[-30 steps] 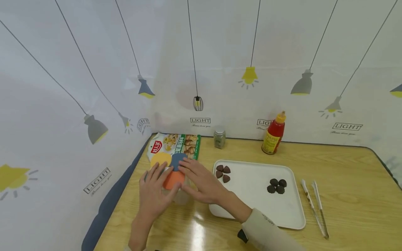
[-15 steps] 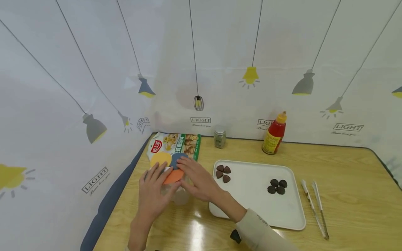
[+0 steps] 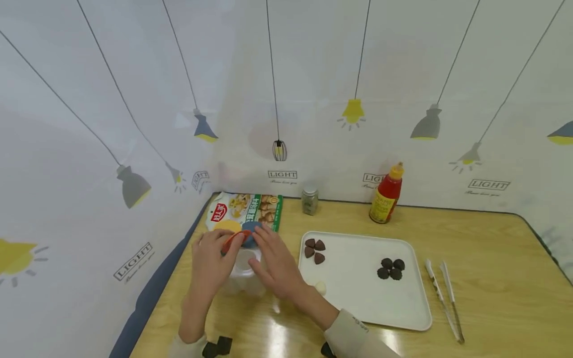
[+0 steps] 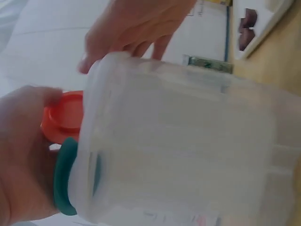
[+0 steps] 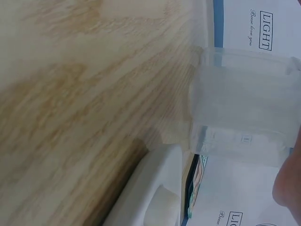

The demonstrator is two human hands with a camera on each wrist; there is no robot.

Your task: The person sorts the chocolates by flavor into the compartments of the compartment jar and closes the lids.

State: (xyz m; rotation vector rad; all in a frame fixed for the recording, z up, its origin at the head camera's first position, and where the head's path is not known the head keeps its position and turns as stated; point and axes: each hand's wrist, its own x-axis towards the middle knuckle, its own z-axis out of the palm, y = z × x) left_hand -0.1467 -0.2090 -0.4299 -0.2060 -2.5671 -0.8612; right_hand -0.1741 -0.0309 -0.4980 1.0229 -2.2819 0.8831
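A translucent container (image 3: 243, 284) with round coloured lids stands at the table's left. My left hand (image 3: 208, 263) pinches its orange lid (image 4: 68, 115), which is tipped up on edge, baring a round opening (image 3: 245, 258). A green lid (image 4: 66, 176) sits under the left hand. The yellow lid (image 3: 228, 226) and the blue lid (image 3: 249, 241) lie at the far side of the top. My right hand (image 3: 279, 266) rests at the container's right edge, its fingertips by the blue lid and its thumb near the opening.
A white tray (image 3: 358, 298) holds brown pieces (image 3: 315, 250), black pieces (image 3: 391, 269) and a whitish piece (image 3: 320, 287). Tongs (image 3: 443, 298) lie to its right. Behind stand a food packet (image 3: 264, 209), a small jar (image 3: 310, 200) and a red sauce bottle (image 3: 386, 194).
The orange lid, lying flat a second ago, has tilted up in my left hand, and the opening beneath shows. My right thumb has moved away from the lid.
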